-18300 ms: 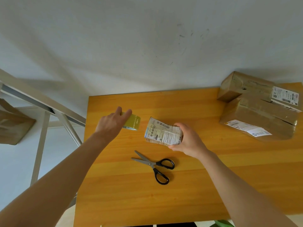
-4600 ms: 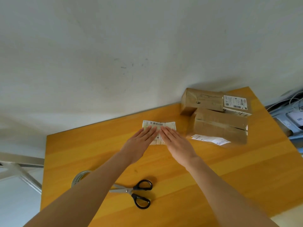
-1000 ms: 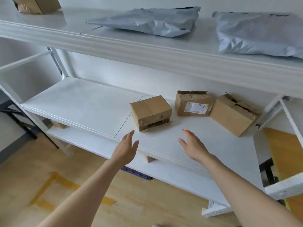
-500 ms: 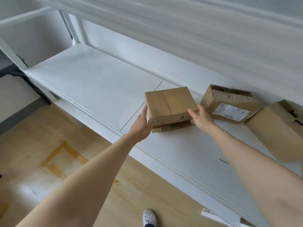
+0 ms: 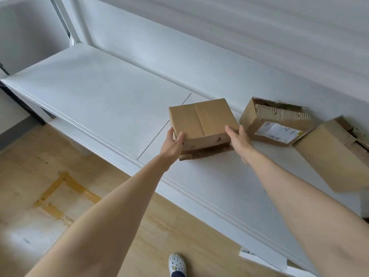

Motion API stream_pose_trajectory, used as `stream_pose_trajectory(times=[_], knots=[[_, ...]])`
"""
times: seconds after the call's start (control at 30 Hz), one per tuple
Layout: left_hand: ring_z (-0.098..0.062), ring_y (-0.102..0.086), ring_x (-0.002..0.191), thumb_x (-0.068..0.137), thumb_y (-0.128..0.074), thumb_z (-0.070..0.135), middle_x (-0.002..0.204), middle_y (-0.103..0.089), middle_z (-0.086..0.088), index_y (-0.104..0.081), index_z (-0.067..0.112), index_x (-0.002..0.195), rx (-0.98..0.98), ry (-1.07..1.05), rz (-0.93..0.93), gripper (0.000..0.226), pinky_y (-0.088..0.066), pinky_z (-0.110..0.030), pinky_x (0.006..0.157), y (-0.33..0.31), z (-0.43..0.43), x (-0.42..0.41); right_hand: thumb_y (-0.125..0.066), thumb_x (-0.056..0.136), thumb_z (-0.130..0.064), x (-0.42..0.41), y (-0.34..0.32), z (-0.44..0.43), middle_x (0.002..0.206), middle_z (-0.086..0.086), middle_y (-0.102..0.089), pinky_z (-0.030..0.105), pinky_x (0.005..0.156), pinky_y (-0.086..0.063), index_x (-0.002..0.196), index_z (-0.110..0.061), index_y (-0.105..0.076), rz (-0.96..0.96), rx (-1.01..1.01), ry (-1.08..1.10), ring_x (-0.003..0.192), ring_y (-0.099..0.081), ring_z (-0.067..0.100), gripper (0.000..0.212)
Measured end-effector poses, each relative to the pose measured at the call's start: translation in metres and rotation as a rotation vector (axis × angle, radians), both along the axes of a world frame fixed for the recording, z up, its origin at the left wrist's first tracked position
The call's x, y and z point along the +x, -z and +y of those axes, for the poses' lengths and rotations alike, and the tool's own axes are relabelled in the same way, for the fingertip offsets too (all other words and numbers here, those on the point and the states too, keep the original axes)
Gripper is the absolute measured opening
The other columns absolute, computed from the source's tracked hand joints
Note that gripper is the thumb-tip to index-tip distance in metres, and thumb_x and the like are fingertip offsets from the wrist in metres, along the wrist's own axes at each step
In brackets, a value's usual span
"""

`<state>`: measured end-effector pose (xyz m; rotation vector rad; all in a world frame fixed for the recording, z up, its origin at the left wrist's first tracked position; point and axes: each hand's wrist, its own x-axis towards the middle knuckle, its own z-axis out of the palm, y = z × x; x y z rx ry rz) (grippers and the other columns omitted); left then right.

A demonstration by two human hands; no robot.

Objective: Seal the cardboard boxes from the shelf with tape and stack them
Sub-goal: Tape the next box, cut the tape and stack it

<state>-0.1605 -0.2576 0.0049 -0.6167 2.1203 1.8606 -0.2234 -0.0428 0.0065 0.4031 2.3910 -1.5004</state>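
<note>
A small plain cardboard box [image 5: 202, 120] sits on the white shelf [image 5: 103, 100], a torn flap sticking out under its near side. My left hand [image 5: 172, 144] grips its near left corner, thumb on top. My right hand [image 5: 238, 141] holds its right side, thumb on the top edge. To the right lie an open box with a white label [image 5: 273, 122] and a larger tilted box [image 5: 331, 154]. No tape or scissors are in view.
The shelf's left half is bare white board. A higher shelf edge [image 5: 259, 27] runs overhead. Below are the wooden floor with yellow tape marks [image 5: 60, 190], my white shoe [image 5: 176, 263] and a white panel [image 5: 263, 260] on the floor.
Since a second ago both hands reached in from the shelf's front edge and closed on the small box's two sides. The view has dropped closer to the shelf.
</note>
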Motion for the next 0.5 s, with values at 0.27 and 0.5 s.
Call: stream_pose_trajectory(times=[0.27, 0.5], knots=[[-0.02, -0.057, 0.098, 0.099, -0.039, 0.045, 0.11, -0.056, 0.002, -0.022, 0.032, 0.148, -0.027, 0.092, 0.046, 0.053, -0.047, -0.037, 0.089, -0.036, -0.008, 0.047, -0.05, 0.095, -0.053, 0.055, -0.029, 0.005, 0.159, -0.002, -0.024, 0.038, 0.113, -0.025, 0.154, -0.028, -0.015, 0.1, -0.067, 0.052, 0.144, -0.027, 0.023, 0.073], [-0.021, -0.058, 0.095, 0.099, -0.04, 0.043, 0.114, -0.055, 0.0, -0.028, 0.032, 0.145, -0.105, 0.204, 0.119, 0.049, -0.05, -0.042, 0.086, -0.076, -0.022, 0.115, -0.05, 0.095, -0.052, 0.154, -0.055, 0.0, 0.131, -0.007, -0.05, 0.039, 0.1, -0.038, 0.128, -0.027, -0.038, 0.143, -0.082, 0.113, 0.124, -0.046, 0.019, 0.043]])
